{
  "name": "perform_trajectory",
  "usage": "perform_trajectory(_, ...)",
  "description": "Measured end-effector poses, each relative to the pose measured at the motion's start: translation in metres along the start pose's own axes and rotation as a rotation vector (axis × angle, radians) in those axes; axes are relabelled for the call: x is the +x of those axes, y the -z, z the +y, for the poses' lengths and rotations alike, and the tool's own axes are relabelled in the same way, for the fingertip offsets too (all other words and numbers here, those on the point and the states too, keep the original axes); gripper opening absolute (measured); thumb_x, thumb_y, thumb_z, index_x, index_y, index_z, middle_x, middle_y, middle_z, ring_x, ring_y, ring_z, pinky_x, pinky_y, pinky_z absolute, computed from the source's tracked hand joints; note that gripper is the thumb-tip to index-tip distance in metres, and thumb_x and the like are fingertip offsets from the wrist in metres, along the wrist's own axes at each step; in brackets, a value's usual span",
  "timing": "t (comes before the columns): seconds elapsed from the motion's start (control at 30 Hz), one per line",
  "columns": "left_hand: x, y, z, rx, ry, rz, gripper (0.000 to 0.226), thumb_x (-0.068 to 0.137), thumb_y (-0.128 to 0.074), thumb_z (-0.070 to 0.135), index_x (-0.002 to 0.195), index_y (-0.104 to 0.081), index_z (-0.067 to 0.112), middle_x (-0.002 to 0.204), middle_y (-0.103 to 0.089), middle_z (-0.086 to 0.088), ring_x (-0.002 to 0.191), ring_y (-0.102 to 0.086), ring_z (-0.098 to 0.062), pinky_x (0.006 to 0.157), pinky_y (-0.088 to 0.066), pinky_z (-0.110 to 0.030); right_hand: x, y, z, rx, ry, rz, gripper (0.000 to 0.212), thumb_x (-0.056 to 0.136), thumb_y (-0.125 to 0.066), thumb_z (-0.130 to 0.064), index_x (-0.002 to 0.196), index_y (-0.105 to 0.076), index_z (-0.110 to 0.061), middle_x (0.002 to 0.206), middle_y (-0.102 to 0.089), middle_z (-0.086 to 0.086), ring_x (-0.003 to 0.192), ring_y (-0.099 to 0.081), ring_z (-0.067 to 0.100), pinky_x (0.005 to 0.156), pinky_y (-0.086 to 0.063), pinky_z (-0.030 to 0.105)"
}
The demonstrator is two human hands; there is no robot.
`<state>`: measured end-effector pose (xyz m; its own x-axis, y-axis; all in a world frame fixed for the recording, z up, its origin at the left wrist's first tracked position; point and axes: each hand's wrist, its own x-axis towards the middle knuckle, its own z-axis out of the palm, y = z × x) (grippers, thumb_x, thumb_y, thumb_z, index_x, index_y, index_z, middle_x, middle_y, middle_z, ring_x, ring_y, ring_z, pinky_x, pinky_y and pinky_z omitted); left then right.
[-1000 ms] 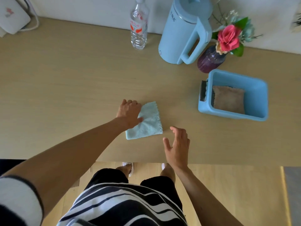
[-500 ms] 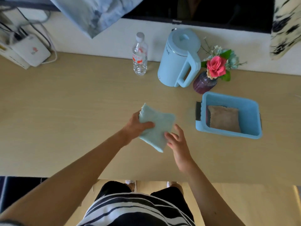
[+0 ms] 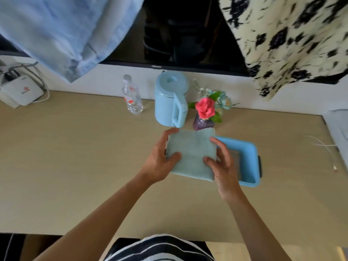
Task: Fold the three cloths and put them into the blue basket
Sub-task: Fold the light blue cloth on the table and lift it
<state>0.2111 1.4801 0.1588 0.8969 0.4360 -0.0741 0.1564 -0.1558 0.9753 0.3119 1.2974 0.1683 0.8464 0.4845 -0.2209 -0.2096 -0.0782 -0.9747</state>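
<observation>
A folded light blue cloth (image 3: 192, 153) is held up off the wooden table, just left of and partly over the blue basket (image 3: 248, 162). My left hand (image 3: 160, 162) grips its left edge with the thumb on top. My right hand (image 3: 222, 162) grips its right edge. The cloth and my right hand hide most of the basket's inside, so the brown cloth seen in it earlier is out of sight.
Behind the cloth stand a light blue kettle (image 3: 170, 102), a purple vase with a pink flower (image 3: 204, 114) and a clear water bottle (image 3: 131, 96). A white device with cables (image 3: 20, 92) sits far left. A thin white cable (image 3: 323, 147) lies at right.
The cloth left the table: my left hand lifted it, my right hand joined, and both carried it right toward the basket. The view tilted upward.
</observation>
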Motion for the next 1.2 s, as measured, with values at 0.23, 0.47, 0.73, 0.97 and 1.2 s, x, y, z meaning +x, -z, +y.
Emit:
perform_trajectory(0.23,0.044,-0.084,0.006,0.241,-0.02,-0.168,0.064,0.074,-0.071,0.026,0.136,-0.057,0.018,0.123,-0.051,-0.001,0.106,-0.054,-0.01,0.084,-0.04,-0.002,0.033,0.112,-0.012,-0.342,-0.088,-0.123,0.051,0.077,-0.077,0.004,0.119,-0.071,-0.024,0.127,-0.059,0.005,0.103,-0.067,0.019,0.091,-0.054,0.028)
perform_trajectory(0.47,0.067,-0.152,-0.014,0.416,0.133,-0.246,0.075,0.074,-0.084,0.015,0.141,-0.051,0.019,0.134,-0.045,-0.008,0.127,-0.047,-0.025,0.108,-0.041,-0.038,0.064,0.157,0.005,-0.826,-0.243,-0.196,0.081,0.068,-0.082,-0.009,0.142,-0.054,-0.024,0.132,-0.054,0.004,0.114,-0.063,0.023,0.099,-0.052,0.038)
perform_trajectory(0.73,0.079,-0.172,-0.04,0.605,0.234,-0.34,0.082,0.073,-0.084,0.017,0.145,-0.045,0.021,0.139,-0.038,-0.011,0.127,-0.047,-0.03,0.106,-0.039,-0.034,0.079,0.142,0.03,-1.283,-0.234,-0.31,0.066,0.078,-0.074,-0.009,0.138,-0.049,-0.019,0.138,-0.034,0.011,0.107,-0.062,0.034,0.093,-0.047,0.035)
perform_trajectory(0.97,0.086,-0.186,-0.054,0.758,0.306,-0.433,0.092,0.07,-0.085,0.021,0.149,-0.037,0.021,0.144,-0.033,-0.012,0.122,-0.052,-0.038,0.102,-0.045,-0.04,0.083,0.131,0.048,-1.516,-0.242,-0.343,0.045,0.088,-0.059,0.003,0.132,-0.051,-0.001,0.143,-0.029,0.021,0.1,-0.065,0.036,0.076,-0.048,0.036)
perform_trajectory(1.2,0.093,-0.189,-0.048,0.982,0.245,-0.484,0.089,0.071,-0.085,0.03,0.146,-0.038,0.02,0.143,-0.026,-0.013,0.12,-0.052,-0.04,0.101,-0.049,-0.047,0.087,0.124,0.053,-1.823,0.046,-0.314,0.038,0.08,-0.073,-0.015,0.117,-0.064,-0.013,0.143,-0.033,0.013,0.124,-0.044,0.03,0.102,-0.04,0.038)
